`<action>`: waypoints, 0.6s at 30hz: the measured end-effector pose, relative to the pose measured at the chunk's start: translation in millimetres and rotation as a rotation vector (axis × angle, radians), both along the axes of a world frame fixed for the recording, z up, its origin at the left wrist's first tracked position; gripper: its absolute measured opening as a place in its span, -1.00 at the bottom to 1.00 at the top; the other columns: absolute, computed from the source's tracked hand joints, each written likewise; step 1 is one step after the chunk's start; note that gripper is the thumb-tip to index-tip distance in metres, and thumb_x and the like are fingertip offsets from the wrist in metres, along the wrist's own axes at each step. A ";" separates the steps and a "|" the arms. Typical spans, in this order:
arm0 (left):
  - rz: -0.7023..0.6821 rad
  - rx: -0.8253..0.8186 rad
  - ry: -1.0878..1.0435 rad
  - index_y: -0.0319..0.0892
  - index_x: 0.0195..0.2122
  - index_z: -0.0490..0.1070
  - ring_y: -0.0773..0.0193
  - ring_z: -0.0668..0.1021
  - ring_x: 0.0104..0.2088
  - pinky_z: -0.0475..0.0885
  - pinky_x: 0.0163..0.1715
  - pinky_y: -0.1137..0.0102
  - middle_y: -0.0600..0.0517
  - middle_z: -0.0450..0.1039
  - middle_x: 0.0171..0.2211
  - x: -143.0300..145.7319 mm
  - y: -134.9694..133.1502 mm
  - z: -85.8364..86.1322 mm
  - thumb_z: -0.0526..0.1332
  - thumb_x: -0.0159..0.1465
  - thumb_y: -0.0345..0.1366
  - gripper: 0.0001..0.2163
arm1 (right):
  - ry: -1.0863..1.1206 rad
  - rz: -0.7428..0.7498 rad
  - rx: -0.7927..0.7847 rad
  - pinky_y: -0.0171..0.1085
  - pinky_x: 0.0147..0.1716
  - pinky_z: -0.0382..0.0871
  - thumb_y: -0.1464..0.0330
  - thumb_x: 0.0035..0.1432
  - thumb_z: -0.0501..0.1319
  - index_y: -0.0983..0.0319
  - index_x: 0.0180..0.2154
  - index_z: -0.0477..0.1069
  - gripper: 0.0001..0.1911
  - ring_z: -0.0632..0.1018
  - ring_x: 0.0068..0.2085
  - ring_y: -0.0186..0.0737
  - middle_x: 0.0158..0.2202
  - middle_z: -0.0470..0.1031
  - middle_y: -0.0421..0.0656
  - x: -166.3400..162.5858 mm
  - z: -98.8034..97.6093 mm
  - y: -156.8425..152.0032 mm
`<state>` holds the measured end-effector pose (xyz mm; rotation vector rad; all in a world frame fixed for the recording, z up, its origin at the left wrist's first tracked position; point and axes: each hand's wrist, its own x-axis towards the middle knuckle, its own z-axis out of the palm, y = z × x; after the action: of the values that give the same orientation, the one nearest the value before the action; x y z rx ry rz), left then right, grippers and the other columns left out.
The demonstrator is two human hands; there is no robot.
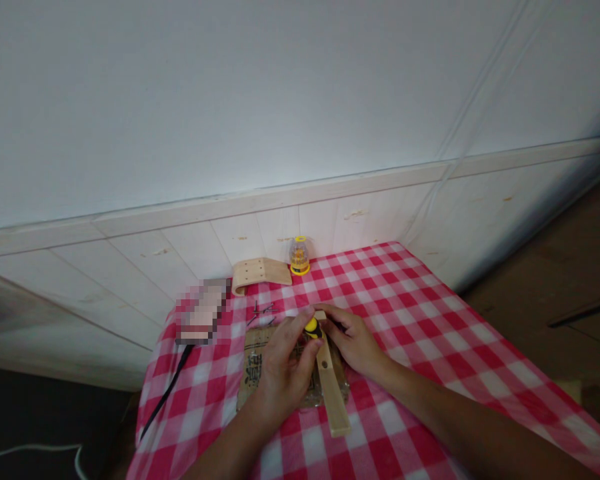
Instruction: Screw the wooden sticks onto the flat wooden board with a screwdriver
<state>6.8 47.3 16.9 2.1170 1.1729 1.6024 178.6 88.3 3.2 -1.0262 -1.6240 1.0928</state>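
Driver [311, 326] sits gripped by left hand [281, 355] at bar [333, 393], which right hand [356, 343] clasps over packet [251, 363]; work looks early, bent board [260, 270] lying apart near wall [280, 133], screws [267, 310] loose on cloth [405, 303], anything already fastened impossible to tell.

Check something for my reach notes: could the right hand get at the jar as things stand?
Probably yes: only tablecloth seems to lie between the right hand and the upright jar, though the hand would likely first have to let go of the wood strip.
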 end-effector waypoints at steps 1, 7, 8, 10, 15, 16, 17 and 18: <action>-0.001 0.004 -0.002 -0.01 0.29 0.33 0.22 0.66 -0.15 0.61 -0.17 0.36 -0.02 0.62 -0.07 0.1 0.2 0.3 0.23 0.39 -0.39 -0.55 | -0.001 -0.004 0.001 -0.02 0.10 0.51 0.28 0.36 0.19 0.13 0.04 0.59 -0.70 0.65 0.06 -0.04 0.04 0.67 -0.07 -0.1 -0.6 0.1; 0.073 0.024 -0.025 -0.04 0.25 0.37 0.21 0.69 -0.13 0.63 -0.13 0.35 -0.04 0.63 -0.06 0.2 -1.2 0.0 0.26 0.36 -0.38 -0.57 | -0.006 -0.011 -0.018 -0.05 0.05 0.52 0.27 0.36 0.18 0.15 0.04 0.59 -0.69 0.67 0.01 -0.05 0.01 0.68 -0.07 -0.3 -2.5 -0.1; 0.109 0.015 -0.034 -0.06 0.25 0.36 0.19 0.69 -0.12 0.63 -0.12 0.33 -0.05 0.63 -0.04 -0.2 -2.2 -0.3 0.28 0.35 -0.36 -0.57 | -0.004 -0.016 -0.023 -0.06 0.04 0.53 0.27 0.36 0.18 0.14 0.04 0.58 -0.69 0.67 -0.01 -0.06 0.00 0.68 -0.08 -0.5 -2.4 -0.3; 0.168 -0.011 -0.049 -0.07 0.27 0.34 0.17 0.70 -0.12 0.64 -0.14 0.32 -0.08 0.61 -0.02 -1.4 -4.4 -0.7 0.30 0.33 -0.32 -0.53 | 0.007 -0.021 -0.035 -0.07 0.02 0.53 0.25 0.36 0.19 0.13 0.04 0.58 -0.70 0.68 -0.03 -0.06 -0.02 0.68 -0.09 -1.0 -1.8 -0.8; 0.130 -0.014 -0.031 -0.08 0.25 0.34 0.16 0.71 -0.14 0.66 -0.13 0.30 -0.06 0.63 -0.05 -3.3 -7.5 -0.9 0.33 0.28 -0.31 -0.50 | 0.034 0.001 -0.045 -0.09 -0.01 0.54 0.22 0.37 0.19 0.13 0.03 0.58 -0.70 0.68 -0.05 -0.07 -0.04 0.69 -0.10 -1.9 -0.2 -1.0; 0.124 -0.016 -0.025 -0.08 0.25 0.34 0.15 0.71 -0.13 0.66 -0.12 0.29 -0.06 0.63 -0.05 -3.4 -7.5 -1.4 0.33 0.28 -0.31 -0.50 | 0.037 0.003 -0.045 -0.09 -0.01 0.54 0.22 0.37 0.19 0.13 0.03 0.58 -0.70 0.67 -0.05 -0.07 -0.03 0.69 -0.09 -1.9 -0.3 -0.9; 0.119 -0.026 -0.021 -0.09 0.24 0.34 0.14 0.71 -0.13 0.66 -0.12 0.29 -0.07 0.63 -0.05 -3.4 -7.3 -1.9 0.33 0.27 -0.31 -0.50 | 0.039 0.003 -0.048 -0.09 0.00 0.54 0.22 0.37 0.19 0.13 0.03 0.58 -0.69 0.67 -0.04 -0.07 -0.02 0.68 -0.09 -1.8 -0.6 -0.8; 0.113 -0.038 -0.020 -0.09 0.25 0.34 0.14 0.72 -0.14 0.66 -0.13 0.29 -0.08 0.64 -0.05 -3.3 -7.0 -2.4 0.33 0.28 -0.30 -0.50 | 0.041 0.002 -0.050 -0.09 0.00 0.54 0.22 0.37 0.19 0.14 0.04 0.58 -0.69 0.67 -0.04 -0.08 -0.02 0.68 -0.09 -1.7 -1.0 -0.6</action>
<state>3.4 40.3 14.5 2.0396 1.3279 1.6308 176.9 87.7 2.2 -1.0283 -1.5720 1.1539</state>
